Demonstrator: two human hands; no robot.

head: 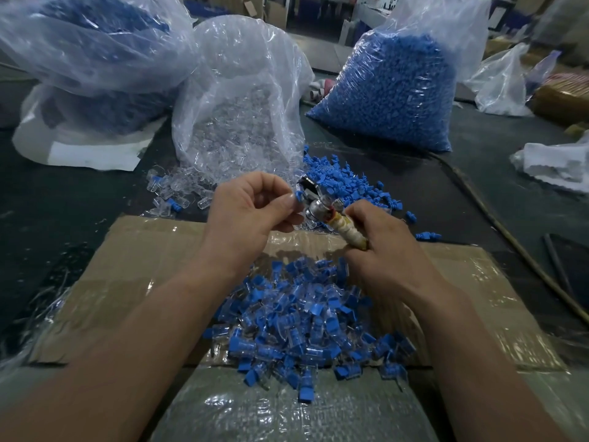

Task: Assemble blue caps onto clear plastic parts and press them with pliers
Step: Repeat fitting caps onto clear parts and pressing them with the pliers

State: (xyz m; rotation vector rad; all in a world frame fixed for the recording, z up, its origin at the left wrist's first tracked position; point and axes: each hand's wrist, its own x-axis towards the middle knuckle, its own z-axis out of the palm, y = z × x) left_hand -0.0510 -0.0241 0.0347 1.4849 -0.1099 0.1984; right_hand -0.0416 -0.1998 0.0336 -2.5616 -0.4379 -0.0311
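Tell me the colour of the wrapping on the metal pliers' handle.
Cream-yellow wrapping, red near the metal head; head view.

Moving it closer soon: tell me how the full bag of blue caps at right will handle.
The bag of blue caps is packed full, so probably heavy. Its thin, crinkled film likely sags rather than holds shape. It leans, so a push might tip it.

I count one left hand (251, 205), one right hand (379, 250), one pliers (315, 211), one cardboard box (127, 266), one bag of clear parts (242, 100); the assembled pieces (302, 330) are beyond counting.
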